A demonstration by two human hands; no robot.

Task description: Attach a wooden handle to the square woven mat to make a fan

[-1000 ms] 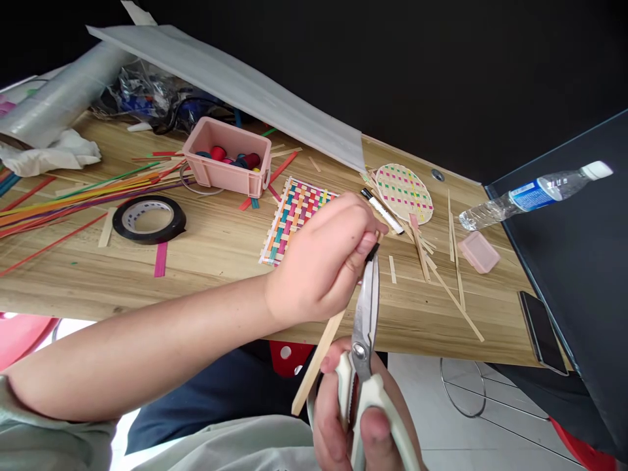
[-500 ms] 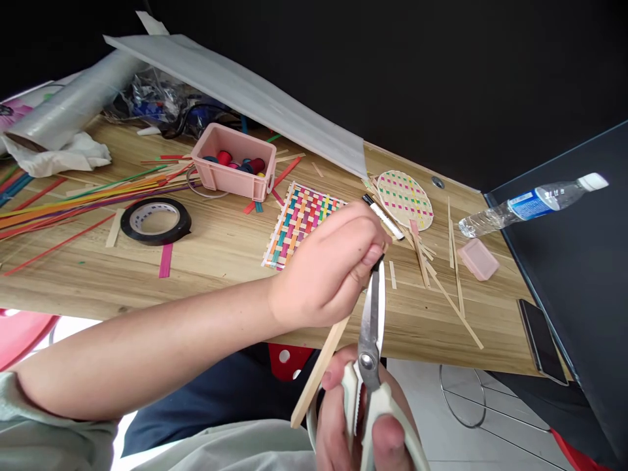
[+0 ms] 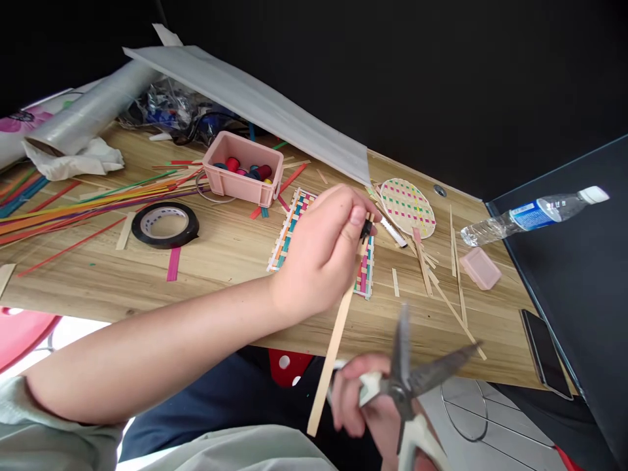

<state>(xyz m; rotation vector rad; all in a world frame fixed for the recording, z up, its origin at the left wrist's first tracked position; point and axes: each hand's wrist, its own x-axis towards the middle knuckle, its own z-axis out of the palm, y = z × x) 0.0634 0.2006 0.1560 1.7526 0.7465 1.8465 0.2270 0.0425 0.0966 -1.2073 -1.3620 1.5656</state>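
Wood strip: a pale flat strip [image 3: 330, 356] runs from the left hand's fingertips down past the near table edge, tilted, its lower end over the person's lap.
Left hand: the left hand [image 3: 318, 255] reaches in from the near left, forearm bare, fingers curled and pinched shut on the strip's upper end beside a small black piece.
Right hand: the right hand [image 3: 366, 405], low at the near edge, is wrapped around the pale handles of the scissors [image 3: 409, 386].
Scissors: blades spread wide and blurred, clear of the strip, just to its right.
Table: the wooden table [image 3: 220, 261] carries a woven mat [image 3: 294, 219] behind the left hand, a pink box [image 3: 243, 186] farther off, a tape roll [image 3: 165, 224] at left.
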